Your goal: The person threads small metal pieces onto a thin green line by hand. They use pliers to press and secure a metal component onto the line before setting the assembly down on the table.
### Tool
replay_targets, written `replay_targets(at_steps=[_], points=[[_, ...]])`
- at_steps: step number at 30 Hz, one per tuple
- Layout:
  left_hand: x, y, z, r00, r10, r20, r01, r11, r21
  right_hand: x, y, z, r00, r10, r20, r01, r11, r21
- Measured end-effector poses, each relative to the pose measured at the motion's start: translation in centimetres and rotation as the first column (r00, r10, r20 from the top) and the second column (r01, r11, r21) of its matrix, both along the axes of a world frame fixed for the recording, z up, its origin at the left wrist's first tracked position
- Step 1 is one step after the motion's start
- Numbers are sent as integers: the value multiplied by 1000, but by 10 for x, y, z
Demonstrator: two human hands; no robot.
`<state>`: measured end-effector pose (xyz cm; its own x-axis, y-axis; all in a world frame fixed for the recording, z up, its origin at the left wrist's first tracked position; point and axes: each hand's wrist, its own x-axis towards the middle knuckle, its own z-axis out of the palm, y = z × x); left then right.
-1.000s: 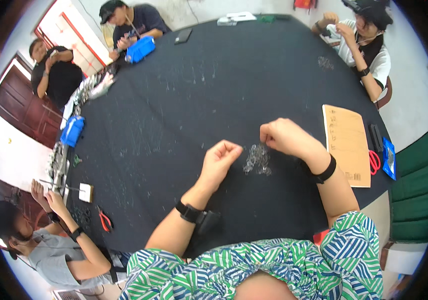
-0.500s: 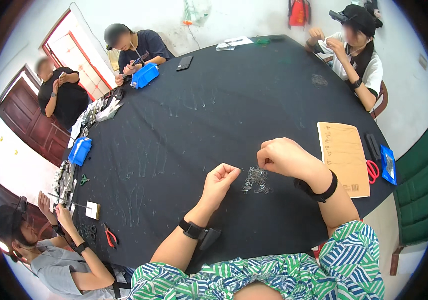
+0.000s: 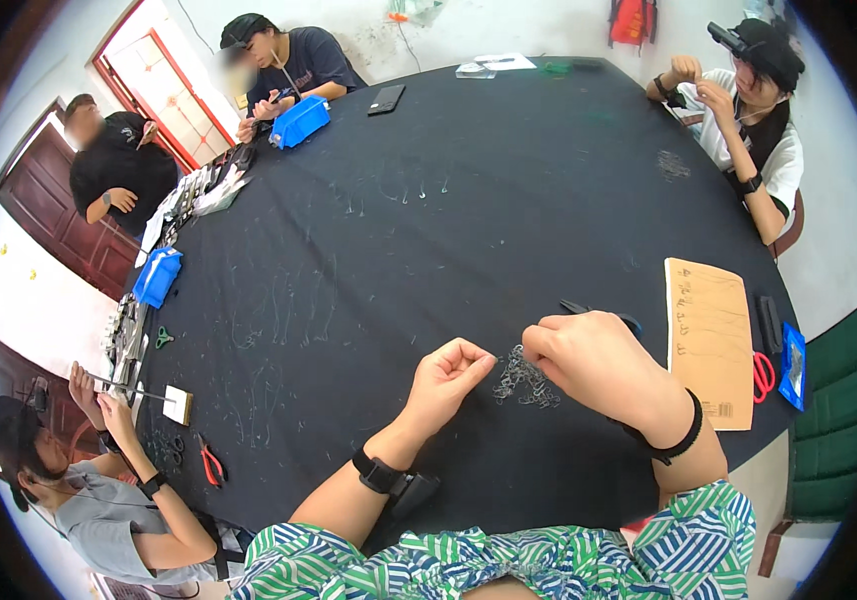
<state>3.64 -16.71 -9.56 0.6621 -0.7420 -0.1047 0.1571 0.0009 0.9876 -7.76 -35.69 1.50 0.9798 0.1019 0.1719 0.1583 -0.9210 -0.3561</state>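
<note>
A small pile of curved, shiny wire pieces that look like hooks [image 3: 521, 385] lies on the black-covered table in front of me. Just left of it, my left hand [image 3: 446, 382] is closed, thumb pressed against the bent index finger. My right hand [image 3: 604, 365] reaches over the pile's right side, its fingers pinched together and pointing left and down. Whatever either hand holds is too fine to make out. Behind the right wrist, a dark tool with a pointed tip [image 3: 577, 306] is partly covered.
At right lie a brown paper envelope [image 3: 709, 345], red-handled scissors [image 3: 764, 378] and a blue packet [image 3: 793, 365]. Thin clear strands [image 3: 289, 300] spread across the table's left half. Red-handled pliers [image 3: 211, 463] and blue bins [image 3: 158, 277] sit farther left. Several people surround the table.
The whole view has shifted a little. My right hand has dropped slightly beside the pile, and the dark tool behind it now shows. My left hand keeps its pinch.
</note>
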Motion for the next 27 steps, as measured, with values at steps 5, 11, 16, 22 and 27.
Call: replay_targets(at_steps=[5, 11, 16, 22, 27], points=[[1, 0, -5, 999, 0, 37, 0, 1000, 4, 5, 0, -7, 999, 29, 21, -29, 1000, 6], [5, 2, -3, 999, -9, 33, 9, 1000, 0, 13, -1, -8, 1000, 5, -9, -5, 999, -37], [4, 2, -3, 1000, 4, -6, -4, 999, -40, 14, 1, -8, 997, 58, 46, -60, 997, 40], [1, 1, 2, 1000, 12, 1, -12, 1000, -22, 19, -3, -7, 994, 61, 93, -68, 995, 77], [-1, 1, 5, 999, 36, -36, -39, 997, -60, 27, -10, -8, 991, 2, 131, -21, 989, 147]])
